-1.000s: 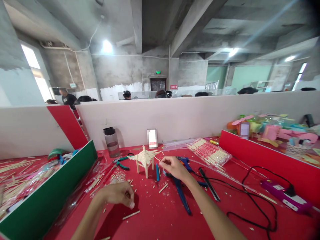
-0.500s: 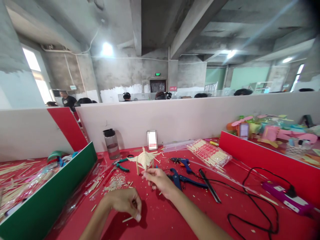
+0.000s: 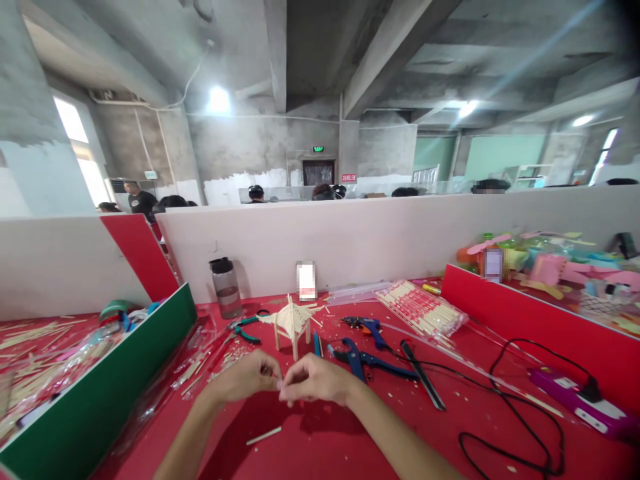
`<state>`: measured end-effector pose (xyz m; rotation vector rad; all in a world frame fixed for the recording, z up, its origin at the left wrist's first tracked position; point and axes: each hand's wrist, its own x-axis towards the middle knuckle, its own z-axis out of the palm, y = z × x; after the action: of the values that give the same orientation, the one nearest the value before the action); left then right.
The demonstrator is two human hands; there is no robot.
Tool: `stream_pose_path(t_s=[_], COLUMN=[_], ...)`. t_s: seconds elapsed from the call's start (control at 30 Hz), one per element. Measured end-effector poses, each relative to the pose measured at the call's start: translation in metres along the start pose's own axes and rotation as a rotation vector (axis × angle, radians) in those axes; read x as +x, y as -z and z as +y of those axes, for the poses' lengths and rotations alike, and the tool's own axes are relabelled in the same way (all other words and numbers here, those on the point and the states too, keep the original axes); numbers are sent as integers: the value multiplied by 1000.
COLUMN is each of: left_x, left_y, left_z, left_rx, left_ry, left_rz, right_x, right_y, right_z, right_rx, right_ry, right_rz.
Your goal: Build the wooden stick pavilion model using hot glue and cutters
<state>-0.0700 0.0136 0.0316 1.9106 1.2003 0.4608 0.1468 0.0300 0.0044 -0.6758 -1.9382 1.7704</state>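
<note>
In front of the small wooden-stick pavilion model point(image 3: 293, 320), my two hands meet with their fingertips together. My left hand point(image 3: 250, 377) is closed in a pinch, and so is my right hand point(image 3: 320, 381). Whatever they pinch, if anything, is too small or hidden to make out. The model stands upright on stick legs under a pointed slatted roof, apart from my hands. Below my fingers a short loose wooden stick point(image 3: 264, 436) lies on the red tabletop point(image 3: 310, 460).
Right of the model lie a blue glue gun point(image 3: 367, 327), blue-handled cutters point(image 3: 357, 360), a utility knife point(image 3: 423, 375) and packed sticks point(image 3: 420, 310). Green-handled pliers point(image 3: 246, 332) and a water bottle point(image 3: 226, 288) are left. A black cable reaches a purple power strip point(image 3: 575, 400). Low partitions border the table.
My right hand has drawn back from the model toward me. My left hand has risen to meet it, away from the loose stick, which stays on the table.
</note>
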Motion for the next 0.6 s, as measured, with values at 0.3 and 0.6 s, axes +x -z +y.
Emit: stream_pose_path(t_s=[0.3, 0.6], left_x=[5, 14], left_y=[6, -5], left_z=[-1, 1], left_rx=[13, 88], left_ry=[43, 13], left_rz=[277, 310], right_x=[11, 8], right_y=[1, 2], right_z=[16, 3], right_rx=[14, 126], right_ry=[29, 3], right_rz=[210, 380])
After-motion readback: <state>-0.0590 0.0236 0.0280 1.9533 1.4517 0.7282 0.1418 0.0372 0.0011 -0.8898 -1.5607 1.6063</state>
